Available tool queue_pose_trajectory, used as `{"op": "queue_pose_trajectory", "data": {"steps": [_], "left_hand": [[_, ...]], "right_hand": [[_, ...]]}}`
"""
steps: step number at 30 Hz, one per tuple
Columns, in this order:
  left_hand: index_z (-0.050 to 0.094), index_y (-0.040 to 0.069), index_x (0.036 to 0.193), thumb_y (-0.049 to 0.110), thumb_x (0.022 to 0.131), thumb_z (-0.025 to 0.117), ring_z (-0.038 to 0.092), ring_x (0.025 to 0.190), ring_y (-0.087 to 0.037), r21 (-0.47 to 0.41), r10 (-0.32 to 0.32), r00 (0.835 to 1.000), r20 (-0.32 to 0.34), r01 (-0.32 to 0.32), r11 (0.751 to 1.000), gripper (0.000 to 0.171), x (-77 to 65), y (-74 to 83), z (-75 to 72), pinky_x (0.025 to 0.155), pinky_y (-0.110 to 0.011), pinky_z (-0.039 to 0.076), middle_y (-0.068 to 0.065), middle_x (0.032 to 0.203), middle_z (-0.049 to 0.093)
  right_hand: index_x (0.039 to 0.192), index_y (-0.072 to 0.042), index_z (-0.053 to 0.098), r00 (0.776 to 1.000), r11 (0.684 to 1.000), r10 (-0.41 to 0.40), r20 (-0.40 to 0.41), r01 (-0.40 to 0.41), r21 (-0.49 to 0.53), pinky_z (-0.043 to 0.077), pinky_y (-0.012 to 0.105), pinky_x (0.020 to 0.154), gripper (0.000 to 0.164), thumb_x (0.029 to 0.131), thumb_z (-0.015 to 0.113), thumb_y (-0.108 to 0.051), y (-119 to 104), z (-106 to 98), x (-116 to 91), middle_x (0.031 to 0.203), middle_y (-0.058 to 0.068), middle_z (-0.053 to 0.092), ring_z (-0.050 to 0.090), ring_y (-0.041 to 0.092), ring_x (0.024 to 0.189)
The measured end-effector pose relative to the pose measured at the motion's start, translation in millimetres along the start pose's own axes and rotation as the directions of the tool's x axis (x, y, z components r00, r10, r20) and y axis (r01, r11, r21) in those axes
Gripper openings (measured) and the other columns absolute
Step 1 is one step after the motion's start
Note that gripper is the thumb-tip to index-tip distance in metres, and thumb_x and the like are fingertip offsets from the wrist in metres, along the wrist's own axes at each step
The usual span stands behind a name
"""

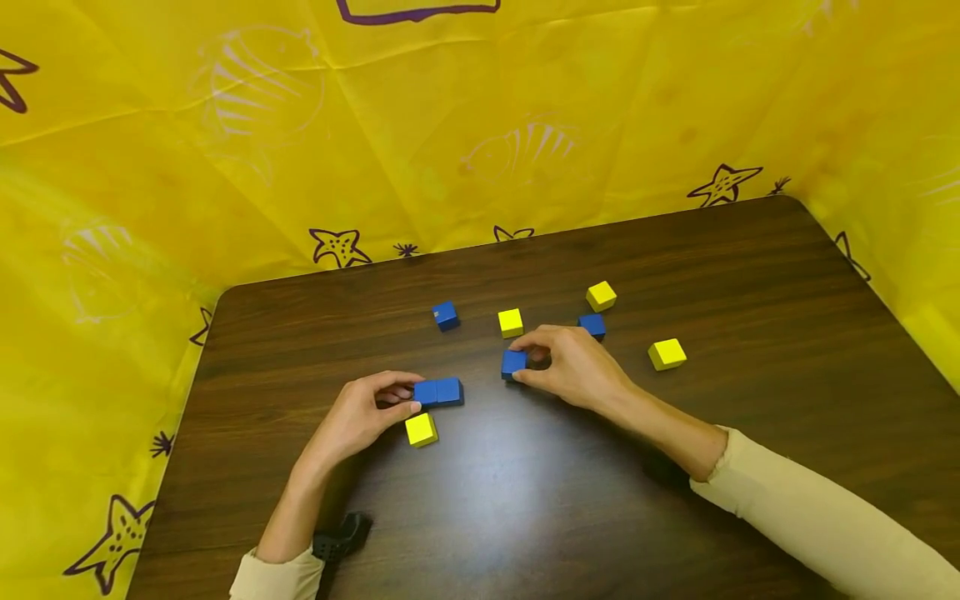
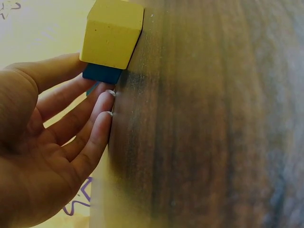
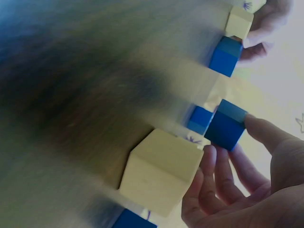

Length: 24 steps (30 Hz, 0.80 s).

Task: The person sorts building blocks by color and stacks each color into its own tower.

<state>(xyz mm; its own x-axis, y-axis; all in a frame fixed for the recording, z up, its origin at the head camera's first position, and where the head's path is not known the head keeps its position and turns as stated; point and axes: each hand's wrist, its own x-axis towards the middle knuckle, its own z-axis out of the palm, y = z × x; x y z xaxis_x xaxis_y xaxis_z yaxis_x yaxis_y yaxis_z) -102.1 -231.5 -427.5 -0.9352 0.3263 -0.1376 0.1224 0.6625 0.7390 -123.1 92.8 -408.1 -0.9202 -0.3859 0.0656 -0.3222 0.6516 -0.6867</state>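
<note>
Two blue cubes [image 1: 438,392] sit side by side on the dark table, touching face to face. My left hand [image 1: 363,417] pinches the left one of this pair between thumb and fingers. Just in front of the pair lies a yellow cube [image 1: 421,430], which hides much of the blue in the left wrist view. Farther right, my right hand [image 1: 573,367] pinches a single blue cube [image 1: 513,364] between thumb and fingertips. That cube also shows in the right wrist view, a blue block [image 3: 226,124] with the thumb on one side and fingers on the other.
Behind the hands stand a blue cube [image 1: 446,316] and a yellow cube [image 1: 511,322]. Beyond my right hand are another blue cube [image 1: 592,326] and two yellow cubes, one far [image 1: 601,297] and one nearer [image 1: 667,354]. A yellow patterned cloth [image 1: 420,125] surrounds the table's back and sides.
</note>
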Motion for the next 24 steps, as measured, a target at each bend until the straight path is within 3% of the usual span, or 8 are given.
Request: {"op": "queue_pose_trajectory", "data": {"steps": [11, 24], "left_hand": [[0.071, 0.016, 0.121, 0.018, 0.089, 0.077, 0.066, 0.092, -0.015, 0.005, 0.002, 1.000, 0.009, -0.002, 1.000, 0.032, -1.3, -0.7, -0.6, 0.081, -0.030, 0.055, -0.001, 0.103, 0.071], [0.070, 0.014, 0.122, 0.017, 0.089, 0.076, 0.067, 0.092, -0.016, 0.004, -0.005, 1.000, 0.016, 0.005, 1.000, 0.033, 0.2, 1.0, -1.4, 0.081, -0.031, 0.055, -0.003, 0.103, 0.071]], "right_hand": [[0.112, -0.016, 0.075, 0.998, 0.998, -0.056, 0.017, 0.055, 0.031, 0.052, 0.027, 0.069, 0.031, 0.083, 0.083, -0.023, -16, 6, 12, 0.099, -0.004, 0.072, 0.065, 0.010, 0.083], [0.109, -0.015, 0.075, 0.998, 0.998, -0.049, 0.048, 0.047, 0.037, 0.052, 0.027, 0.072, 0.029, 0.083, 0.083, -0.024, -31, 17, 28, 0.097, -0.006, 0.071, 0.064, 0.009, 0.083]]}}
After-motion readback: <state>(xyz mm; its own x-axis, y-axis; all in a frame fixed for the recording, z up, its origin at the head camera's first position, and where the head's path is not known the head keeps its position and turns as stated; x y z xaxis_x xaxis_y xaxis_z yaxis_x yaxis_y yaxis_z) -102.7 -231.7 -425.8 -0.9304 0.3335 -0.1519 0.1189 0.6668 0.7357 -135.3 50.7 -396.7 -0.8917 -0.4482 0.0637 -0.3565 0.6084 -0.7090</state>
